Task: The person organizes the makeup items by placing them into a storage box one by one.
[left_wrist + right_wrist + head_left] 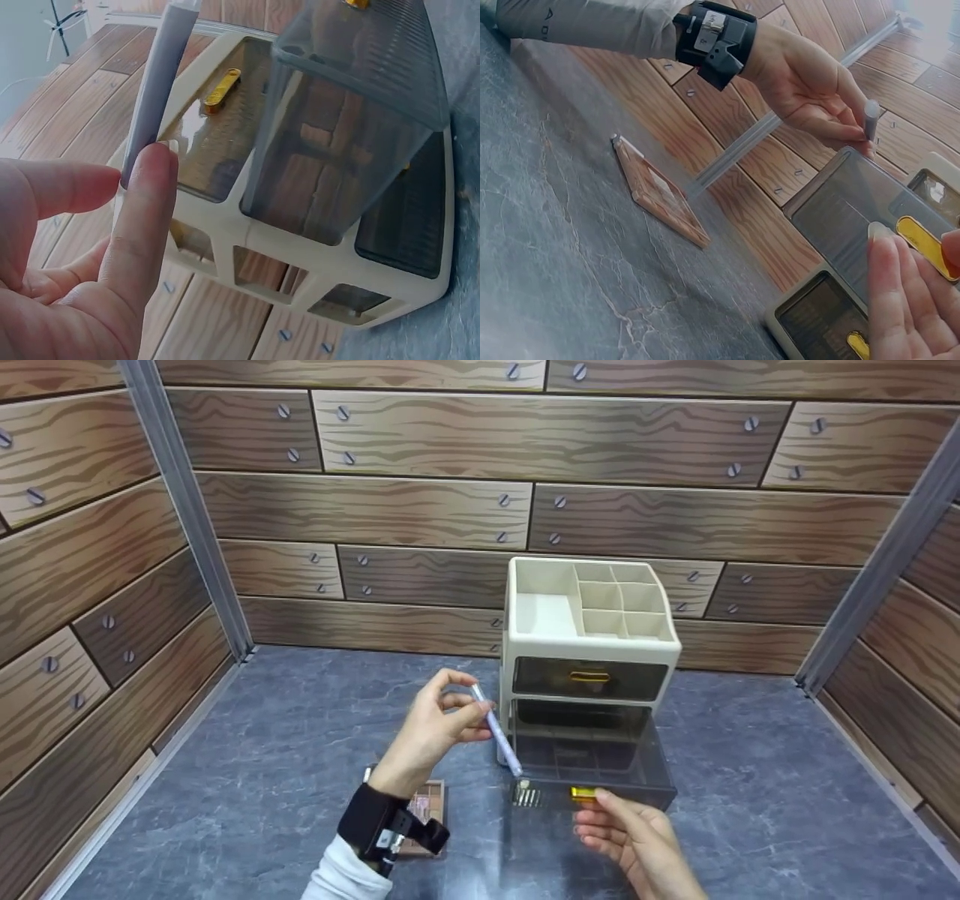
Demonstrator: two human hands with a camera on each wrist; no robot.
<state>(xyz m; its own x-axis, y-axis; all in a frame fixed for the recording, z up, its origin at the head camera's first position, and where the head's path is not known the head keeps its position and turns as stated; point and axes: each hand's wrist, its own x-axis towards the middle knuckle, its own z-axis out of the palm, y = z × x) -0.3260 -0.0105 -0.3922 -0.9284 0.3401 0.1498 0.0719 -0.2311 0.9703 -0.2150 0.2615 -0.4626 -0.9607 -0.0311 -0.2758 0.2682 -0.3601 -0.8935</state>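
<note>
Between thumb and fingers, my left hand pinches a slim lavender tube, tilted with its lower end over the front left of a pulled-out drawer. In the left wrist view the tube rises above the fingertips. My right hand holds the drawer's gold handle between thumb and fingers, also seen in the right wrist view on the handle. The smoky transparent drawer extends from a cream organizer; a second drawer above it is closed.
An eyeshadow palette lies on the grey marbled tabletop, partly behind the left wrist. Open compartments top the organizer. Wood-patterned walls enclose the back and sides.
</note>
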